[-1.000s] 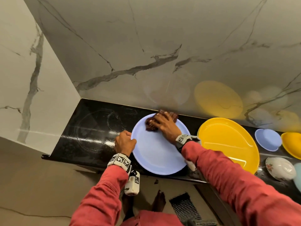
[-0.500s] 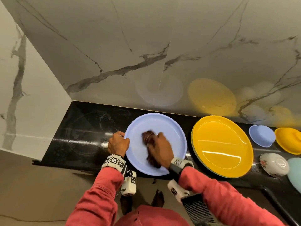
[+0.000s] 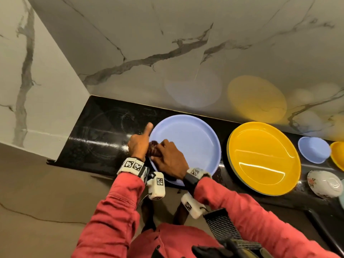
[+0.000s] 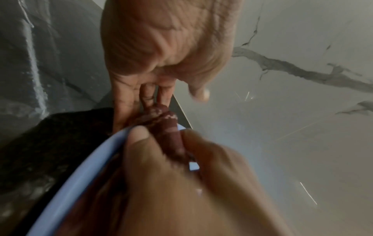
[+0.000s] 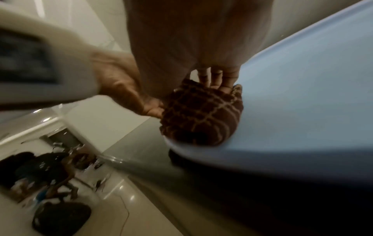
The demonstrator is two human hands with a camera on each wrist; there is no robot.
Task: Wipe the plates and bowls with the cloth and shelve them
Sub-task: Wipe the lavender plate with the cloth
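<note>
A light blue plate (image 3: 188, 144) lies on the black counter (image 3: 104, 131). My right hand (image 3: 168, 158) grips a bunched dark brown checked cloth (image 3: 154, 150) at the plate's left rim. The left wrist view shows the cloth (image 4: 170, 127) pinched between thumb and fingers of the right hand (image 4: 181, 183) over the rim (image 4: 80, 167). My left hand (image 3: 139, 144) is beside the rim with its fingers (image 4: 149, 95) straight against the cloth and one finger raised. In the right wrist view the cloth (image 5: 201, 115) presses on the plate (image 5: 302, 95).
To the right lie a big yellow plate (image 3: 260, 157), a small blue bowl (image 3: 313, 149), a yellow bowl (image 3: 337, 155) and a white floral bowl (image 3: 324, 185). A marble wall (image 3: 167, 53) backs the counter. Bare counter lies left of the blue plate.
My right hand dragged the cloth from the plate's far edge through its middle to the left rim. My left hand loosened from a fist on the rim and raised a finger.
</note>
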